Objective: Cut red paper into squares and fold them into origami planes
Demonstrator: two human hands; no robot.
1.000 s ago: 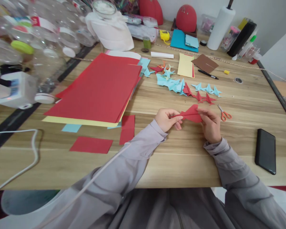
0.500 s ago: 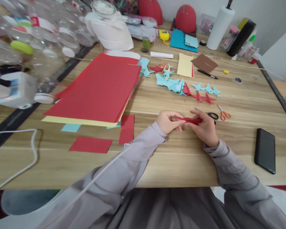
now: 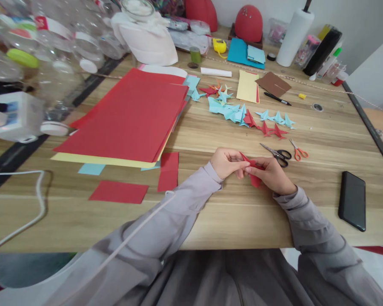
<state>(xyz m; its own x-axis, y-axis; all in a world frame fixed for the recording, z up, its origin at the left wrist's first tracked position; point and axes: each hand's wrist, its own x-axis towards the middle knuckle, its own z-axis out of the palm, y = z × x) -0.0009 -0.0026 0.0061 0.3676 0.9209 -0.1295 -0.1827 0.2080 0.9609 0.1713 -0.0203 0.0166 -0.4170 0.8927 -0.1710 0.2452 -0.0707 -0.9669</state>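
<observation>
A small piece of folded red paper [image 3: 254, 180] is pinched between my two hands, just above the tabletop. My left hand [image 3: 226, 163] closes thumb and fingers on its left end. From the other side my right hand [image 3: 272, 173] grips it, and the fingers hide part of the folds. Beyond the right hand lie black-handled scissors [image 3: 280, 154] and orange-handled scissors [image 3: 298, 152]. Folded paper cranes, light blue ones [image 3: 232, 112] and red ones [image 3: 265, 128], lie in rows farther back.
Large red sheets [image 3: 127, 117] are stacked at left, with red paper rectangles [image 3: 118, 192] in front. A black phone [image 3: 352, 200] lies at right. Plastic bottles [image 3: 59, 76] crowd the far left. A white cable [image 3: 40, 199] crosses the left front and my left sleeve.
The red paper has turned from lying level between my hands to slanting, with a flap now hanging down. My right hand has lowered slightly, and the black-handled scissors show more fully.
</observation>
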